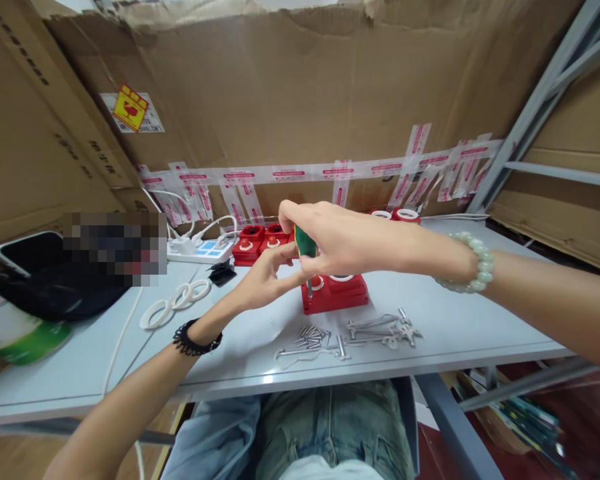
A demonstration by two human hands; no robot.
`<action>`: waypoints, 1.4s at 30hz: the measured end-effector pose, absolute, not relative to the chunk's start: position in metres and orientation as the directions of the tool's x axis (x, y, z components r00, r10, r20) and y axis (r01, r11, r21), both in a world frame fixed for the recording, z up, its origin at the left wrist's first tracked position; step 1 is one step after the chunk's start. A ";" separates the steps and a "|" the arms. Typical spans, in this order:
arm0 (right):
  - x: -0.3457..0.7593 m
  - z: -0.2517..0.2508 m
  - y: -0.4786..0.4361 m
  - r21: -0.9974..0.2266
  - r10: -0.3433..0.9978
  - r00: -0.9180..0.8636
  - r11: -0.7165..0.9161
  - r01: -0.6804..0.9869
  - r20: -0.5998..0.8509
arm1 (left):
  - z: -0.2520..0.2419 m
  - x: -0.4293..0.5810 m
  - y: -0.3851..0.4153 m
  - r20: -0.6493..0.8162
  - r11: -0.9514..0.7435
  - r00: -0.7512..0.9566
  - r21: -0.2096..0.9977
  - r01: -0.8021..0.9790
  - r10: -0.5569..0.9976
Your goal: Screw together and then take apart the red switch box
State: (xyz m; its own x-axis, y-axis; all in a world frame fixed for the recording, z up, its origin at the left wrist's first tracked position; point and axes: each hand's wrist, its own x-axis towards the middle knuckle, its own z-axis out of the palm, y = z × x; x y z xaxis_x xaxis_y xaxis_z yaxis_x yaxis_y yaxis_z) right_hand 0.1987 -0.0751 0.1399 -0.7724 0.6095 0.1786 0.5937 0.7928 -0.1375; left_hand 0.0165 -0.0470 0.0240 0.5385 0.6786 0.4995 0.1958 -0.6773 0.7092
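Note:
My right hand (pixel 337 239) is closed around the green handle of a screwdriver (pixel 306 248), whose shaft points down onto a red plastic block (pixel 336 295) with white rings on top. Just left of the shaft, my left hand (pixel 265 275) pinches its fingertips together at the block's upper left corner; what they pinch is too small to make out. A beaded bracelet sits on my right wrist, a black band on my left.
Loose screws (pixel 311 335) and metal rods (pixel 380 328) lie in front of the block. More red blocks (pixel 257 244) and a white power strip (pixel 200 249) sit behind. White rings (pixel 176 301) lie at left near a dark bag (pixel 55 287). Cardboard walls surround the table (pixel 480 320).

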 end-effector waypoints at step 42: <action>0.239 0.142 -0.073 -0.368 0.655 -0.497 0.743 0.559 0.569 | 0.007 0.016 -0.068 0.455 -0.715 0.568 0.279 0.641 0.686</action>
